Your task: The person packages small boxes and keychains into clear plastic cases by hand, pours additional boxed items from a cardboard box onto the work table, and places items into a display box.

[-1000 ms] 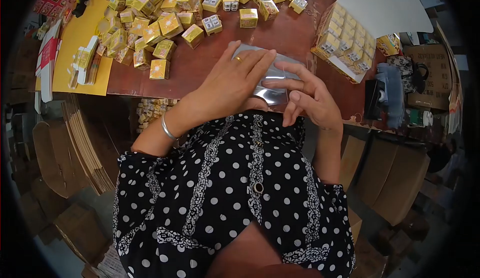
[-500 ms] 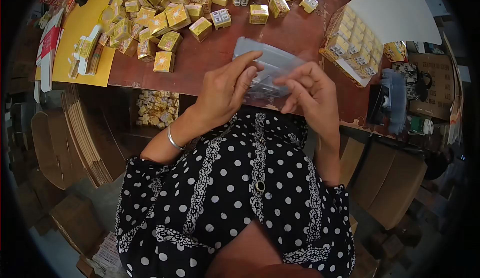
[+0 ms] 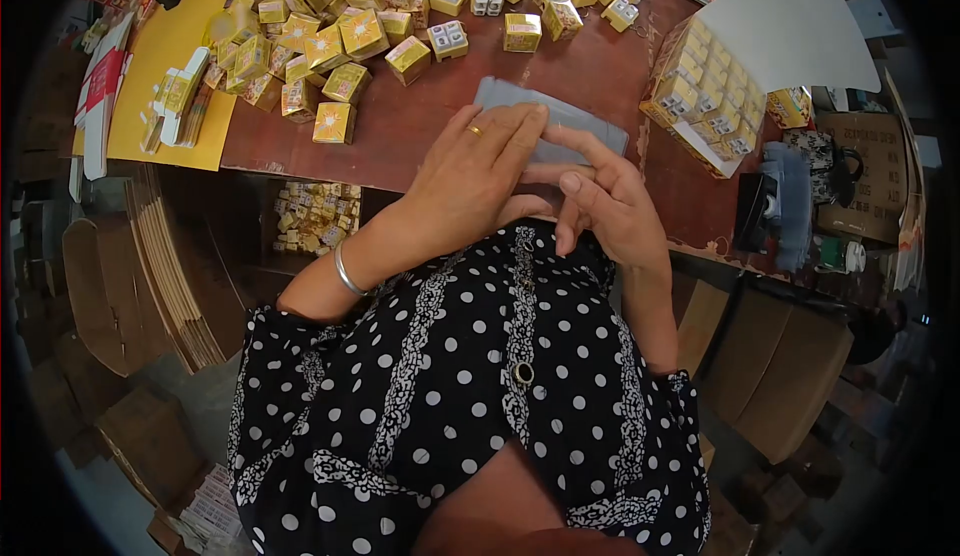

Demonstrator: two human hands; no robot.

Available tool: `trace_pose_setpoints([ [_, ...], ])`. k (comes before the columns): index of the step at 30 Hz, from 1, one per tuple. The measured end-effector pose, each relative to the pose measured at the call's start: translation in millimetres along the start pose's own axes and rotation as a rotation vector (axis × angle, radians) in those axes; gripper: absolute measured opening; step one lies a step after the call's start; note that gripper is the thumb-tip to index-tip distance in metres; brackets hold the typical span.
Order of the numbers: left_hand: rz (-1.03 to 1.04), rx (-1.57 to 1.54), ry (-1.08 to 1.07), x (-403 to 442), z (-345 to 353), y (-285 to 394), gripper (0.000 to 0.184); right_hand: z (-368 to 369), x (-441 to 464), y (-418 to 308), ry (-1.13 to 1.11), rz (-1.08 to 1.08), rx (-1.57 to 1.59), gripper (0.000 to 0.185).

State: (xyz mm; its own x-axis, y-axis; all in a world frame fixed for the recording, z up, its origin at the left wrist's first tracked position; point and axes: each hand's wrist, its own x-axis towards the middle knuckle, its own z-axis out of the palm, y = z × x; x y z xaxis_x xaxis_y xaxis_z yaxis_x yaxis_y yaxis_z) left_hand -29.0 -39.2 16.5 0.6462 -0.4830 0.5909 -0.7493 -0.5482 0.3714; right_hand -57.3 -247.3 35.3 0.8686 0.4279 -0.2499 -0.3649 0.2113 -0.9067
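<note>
A stack of clear bluish plastic bags or sheets [image 3: 590,126] lies near the table's front edge, largely covered by both hands. My left hand [image 3: 480,156] rests palm down across it, fingers stretched out, with a ring and a wrist bracelet showing. Close on its right is my right hand [image 3: 615,196], index finger reaching to the left fingertips and thumb held apart. No held object shows between the right fingers. To the right stands an open display box [image 3: 705,106] filled with rows of small yellow-and-white pieces.
Small yellow boxes [image 3: 345,81] lie heaped at the table's back left. Flat cartons [image 3: 180,96] sit on a yellow sheet [image 3: 215,121]. Below the table, a container holds more small pieces [image 3: 315,218]. A dark case [image 3: 760,201] and cardboard box [image 3: 865,171] are at right.
My left hand has turned from its edge to lie flat over the plastic stack. My right hand has come closer to it, its fingers now touching or overlapping the left fingertips.
</note>
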Motion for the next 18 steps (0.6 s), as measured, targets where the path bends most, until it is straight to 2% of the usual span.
trace_pose_setpoints([
  [4, -0.024, -0.04, -0.044, -13.2, 0.2, -4.6, 0.053, 1.7, 0.5, -9.8, -0.06, -0.001, 0.042, 0.041],
  [6, -0.053, -0.072, -0.047, -18.4, -10.8, -11.0, 0.051, -7.7, 0.9, -34.1, 0.021, -0.111, -0.303, 0.032],
  [8, -0.296, -0.481, -0.115, -27.7, -26.0, -17.1, 0.044, -34.3, 16.6, -43.1, 0.274, -0.38, -0.312, 0.024],
  [9, -0.302, -0.472, -0.105, -33.0, -31.0, -19.1, 0.044, -40.2, 29.2, -47.2, 0.342, -0.439, -0.246, 0.02],
  [10, -0.506, -0.752, -0.152, -39.4, -34.8, -20.8, 0.041, -43.6, 45.8, -46.8, 0.334, -0.44, -0.247, 0.02],
  [11, -0.707, -1.037, -0.2, -45.2, -37.0, -21.8, 0.038, -49.5, 63.5, -43.1, 0.368, -0.383, -0.434, 0.019],
  [12, -0.704, -1.041, -0.197, -49.5, -37.9, -22.0, 0.038, -57.0, 80.7, -38.7, 0.406, -0.322, -0.622, 0.019],
  [13, -0.714, -1.112, -0.159, -53.5, -37.6, -21.7, 0.04, -66.4, 99.6, -29.8, 0.41, -0.322, -0.628, 0.019],
  [15, -0.718, -1.19, -0.119, -61.0, -36.7, -25.3, 0.041, -79.4, 134.1, -14.0, 0.451, -0.5, -1.179, 0.025],
  [16, -0.746, -1.212, -0.067, -65.5, -37.2, -29.3, 0.044, -73.5, 143.3, -16.6, 0.452, -0.5, -1.185, 0.025],
  [18, -0.835, -1.266, 0.0, -71.4, -41.6, -38.7, 0.053, -57.8, 160.2, -18.9, 0.37, -0.328, -1.294, 0.041],
])
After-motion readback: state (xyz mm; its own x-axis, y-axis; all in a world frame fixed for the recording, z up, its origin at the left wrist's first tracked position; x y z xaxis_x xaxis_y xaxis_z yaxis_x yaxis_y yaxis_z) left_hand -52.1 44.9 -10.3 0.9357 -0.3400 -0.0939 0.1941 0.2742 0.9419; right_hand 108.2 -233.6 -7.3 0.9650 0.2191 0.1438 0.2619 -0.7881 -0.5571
